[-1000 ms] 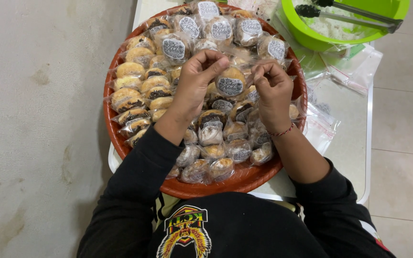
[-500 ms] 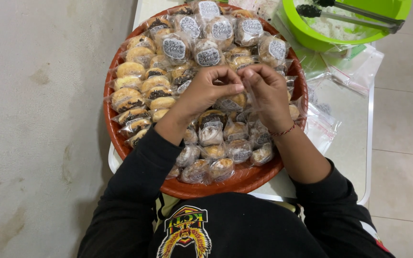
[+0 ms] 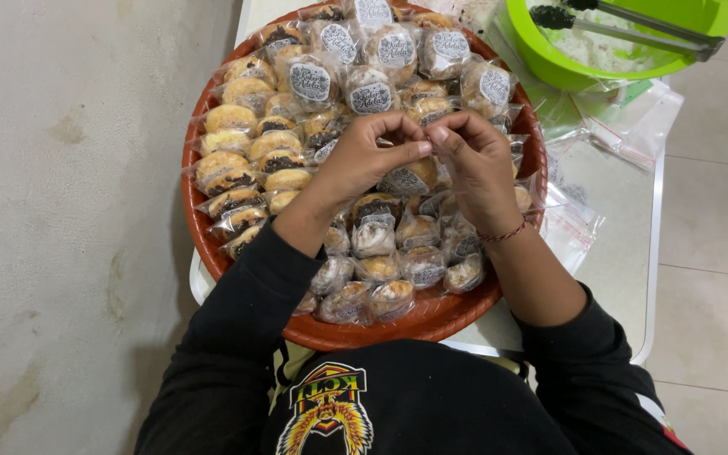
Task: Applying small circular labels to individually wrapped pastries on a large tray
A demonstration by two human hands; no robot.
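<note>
- My left hand (image 3: 362, 160) and right hand (image 3: 475, 164) have come together over the middle of the frame, fingertips meeting. A second ago they were lower and cupped round a wrapped pastry with a round label; half a second ago they were closing in on each other.
- Both hands are now pinched nearly shut, thumbs against forefingers. Between them I seem to hold the clear plastic top of a wrapped pastry (image 3: 410, 177), which sits just under my fingers. The film is too thin and glossy for me to be sure which hand grips it, or whether both do.
- That pastry is at the centre of the orange tray (image 3: 431, 318), resting among the others, not lifted clear of them.
- My judgement: the work has gone from handling the whole packet to fiddling with its mouth, so this one is close to finished rather than just begun.
- The tray looks the same as before: bare golden pastries in film at the left, labelled ones across the top, darker sugared ones at the bottom near my body.
- In the upper right of the frame stands the green bowl (image 3: 549, 63) with metal tongs (image 3: 634, 29) laid across it, unmoved. Empty clear bags (image 3: 634, 126) lie on the white table (image 3: 625, 253) just right of the tray.
</note>
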